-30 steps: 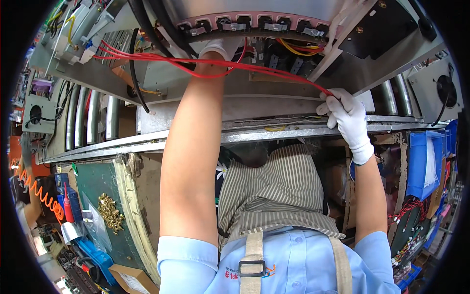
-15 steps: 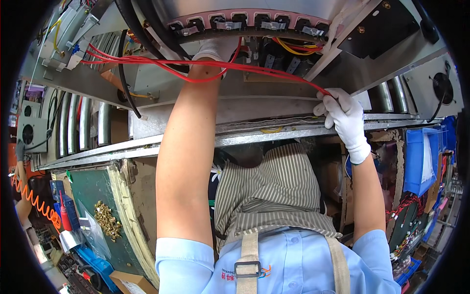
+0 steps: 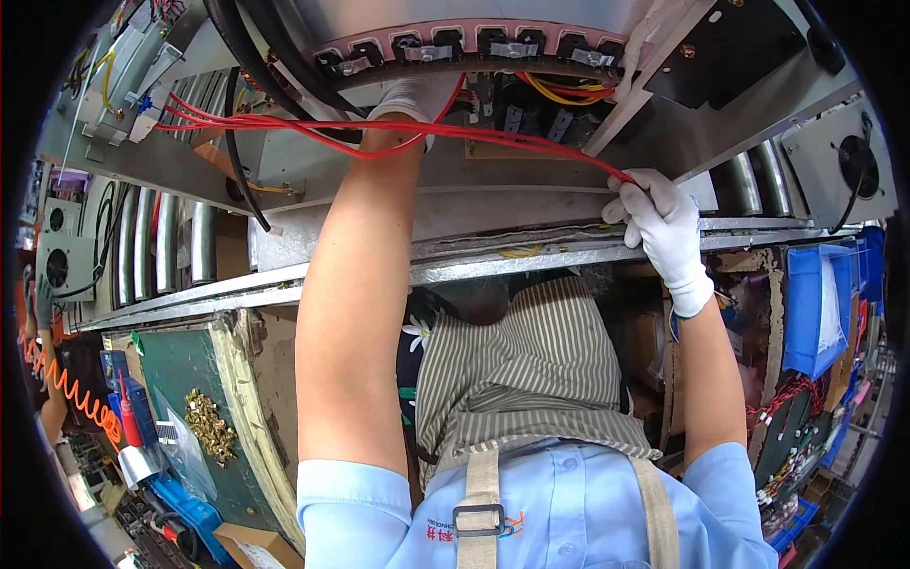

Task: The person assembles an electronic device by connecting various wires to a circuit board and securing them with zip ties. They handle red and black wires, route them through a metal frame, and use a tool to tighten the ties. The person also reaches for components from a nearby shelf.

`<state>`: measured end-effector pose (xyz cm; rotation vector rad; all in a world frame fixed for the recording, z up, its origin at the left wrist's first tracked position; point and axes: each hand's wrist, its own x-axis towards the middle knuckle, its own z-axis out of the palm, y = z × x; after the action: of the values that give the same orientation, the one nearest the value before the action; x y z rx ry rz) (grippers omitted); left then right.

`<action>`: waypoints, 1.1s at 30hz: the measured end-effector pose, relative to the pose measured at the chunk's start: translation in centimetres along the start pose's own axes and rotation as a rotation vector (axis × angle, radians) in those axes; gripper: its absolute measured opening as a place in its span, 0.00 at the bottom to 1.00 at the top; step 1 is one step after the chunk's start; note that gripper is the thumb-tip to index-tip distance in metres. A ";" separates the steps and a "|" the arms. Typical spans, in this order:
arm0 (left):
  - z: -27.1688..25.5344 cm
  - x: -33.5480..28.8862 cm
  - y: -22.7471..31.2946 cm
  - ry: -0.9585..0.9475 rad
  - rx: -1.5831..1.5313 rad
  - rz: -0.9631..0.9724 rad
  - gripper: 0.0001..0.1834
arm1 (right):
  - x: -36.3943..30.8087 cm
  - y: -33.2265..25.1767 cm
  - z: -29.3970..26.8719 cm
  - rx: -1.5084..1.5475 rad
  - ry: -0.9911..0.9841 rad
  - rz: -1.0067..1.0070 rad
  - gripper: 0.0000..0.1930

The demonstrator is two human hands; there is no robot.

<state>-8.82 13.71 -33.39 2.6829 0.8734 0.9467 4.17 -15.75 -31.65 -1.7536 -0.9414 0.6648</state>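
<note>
A bundle of red wires (image 3: 474,136) runs from a white connector at the left across the open metal cabinet (image 3: 464,208). Its right end is pinched in my gloved right hand (image 3: 664,216), outside the cabinet's front edge. My left hand (image 3: 413,98), in a white glove, reaches deep into the cabinet; its fingers are hidden beneath the pink-edged panel with black terminals (image 3: 464,45). One red wire loops around my left wrist. Yellow and red wires (image 3: 569,90) lie further in, beside dark components.
Thick black cables (image 3: 275,57) hang at the cabinet's left. Metal rollers (image 3: 203,237) lie behind the rail (image 3: 455,268). On the green bench are a brass fittings pile (image 3: 209,427) and a red bottle (image 3: 129,417). Blue bins (image 3: 806,313) stand right. A co-worker's gloved hand (image 3: 43,302) shows far left.
My left forearm has shifted slightly to the left, its hand still inside the cabinet. The right hand keeps hold of the red wires, nearly still. The co-worker's hand at far left has moved slightly.
</note>
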 end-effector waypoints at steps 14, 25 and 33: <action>-0.1 0.0 0.0 -0.007 -0.008 -0.009 0.19 | 0.0 -0.1 0.2 0.040 -0.002 0.026 0.10; -1.4 -0.3 0.2 -0.018 -0.018 -0.033 0.19 | -0.4 -0.7 0.4 0.043 0.000 0.065 0.12; -1.4 -0.5 0.4 -0.006 0.015 -0.066 0.19 | -2.2 -2.6 0.6 0.170 -0.051 0.137 0.11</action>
<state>-9.78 13.01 -32.41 2.6504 0.9648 0.9205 1.80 -16.76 -29.42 -1.6663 -0.7801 0.8569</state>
